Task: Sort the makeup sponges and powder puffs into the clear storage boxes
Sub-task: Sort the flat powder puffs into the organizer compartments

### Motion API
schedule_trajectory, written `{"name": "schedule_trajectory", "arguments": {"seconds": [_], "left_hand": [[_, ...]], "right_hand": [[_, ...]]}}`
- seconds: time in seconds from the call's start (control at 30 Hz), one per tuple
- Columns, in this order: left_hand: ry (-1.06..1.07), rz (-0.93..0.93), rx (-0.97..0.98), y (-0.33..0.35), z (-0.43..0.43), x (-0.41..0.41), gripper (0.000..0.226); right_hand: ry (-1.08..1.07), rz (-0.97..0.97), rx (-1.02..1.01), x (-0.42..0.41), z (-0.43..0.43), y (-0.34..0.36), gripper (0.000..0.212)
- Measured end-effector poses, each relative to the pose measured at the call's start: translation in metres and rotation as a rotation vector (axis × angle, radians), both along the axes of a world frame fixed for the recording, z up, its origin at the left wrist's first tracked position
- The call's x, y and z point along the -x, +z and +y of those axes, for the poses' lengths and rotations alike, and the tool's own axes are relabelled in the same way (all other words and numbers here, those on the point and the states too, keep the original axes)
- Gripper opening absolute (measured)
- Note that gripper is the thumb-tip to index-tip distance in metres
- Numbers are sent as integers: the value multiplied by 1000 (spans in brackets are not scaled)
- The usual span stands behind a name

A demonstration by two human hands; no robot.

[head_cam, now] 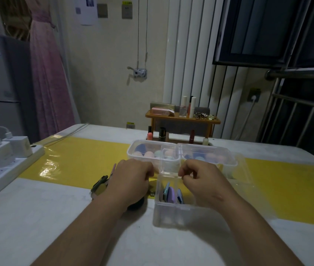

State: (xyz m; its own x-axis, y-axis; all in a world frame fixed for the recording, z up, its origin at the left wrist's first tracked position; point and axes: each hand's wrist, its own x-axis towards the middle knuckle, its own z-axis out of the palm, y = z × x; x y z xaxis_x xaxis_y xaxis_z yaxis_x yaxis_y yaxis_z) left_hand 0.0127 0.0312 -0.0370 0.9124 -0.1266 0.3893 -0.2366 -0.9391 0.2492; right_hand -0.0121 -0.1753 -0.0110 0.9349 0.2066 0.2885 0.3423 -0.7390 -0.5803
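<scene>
Nearest, the clear box (171, 214) holds powder puffs (170, 192) on edge, long axis six to twelve o'clock, between both hands; left hand (131, 179) at its nine o'clock, fingers curled, contents hidden; right hand (204, 181) at three, fingertips bunched over the rim, whether pinching anything I cannot tell; sponge boxes (131, 151) crowd twelve o'clock.

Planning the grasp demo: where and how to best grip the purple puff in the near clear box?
The purple puff stands on edge, packed between other puffs, and the near clear box walls it in. Pinch its upper rim across the flat faces, probably coming straight down from above.
</scene>
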Motion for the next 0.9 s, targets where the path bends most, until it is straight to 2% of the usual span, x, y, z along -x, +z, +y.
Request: {"name": "schedule_trajectory", "arguments": {"seconds": [0.1,0.2,0.27,0.53,0.67,0.8,0.9], "left_hand": [[-76,-40,-109,1,-2,2,15],[-125,-85,-207,2,-3,4,26],[-132,-49,-255,-1,-2,1,26],[-160,75,-285,-6,2,-4,29],[-120,17,-328,-1,-5,-1,27],[-35,-63,-285,5,-5,3,17],[21,-82,-250,8,-4,5,19]], "right_hand": [[-4,-6,3,-1,1,-1,20],[-1,-1,3,-1,1,-2,21],[3,-2,6,-2,1,-2,22],[7,-5,14,-4,0,-4,21],[0,2,7,-4,0,-4,20],[3,-2,2,-4,0,-4,21],[4,-4,3,-4,0,-4,22]]}}
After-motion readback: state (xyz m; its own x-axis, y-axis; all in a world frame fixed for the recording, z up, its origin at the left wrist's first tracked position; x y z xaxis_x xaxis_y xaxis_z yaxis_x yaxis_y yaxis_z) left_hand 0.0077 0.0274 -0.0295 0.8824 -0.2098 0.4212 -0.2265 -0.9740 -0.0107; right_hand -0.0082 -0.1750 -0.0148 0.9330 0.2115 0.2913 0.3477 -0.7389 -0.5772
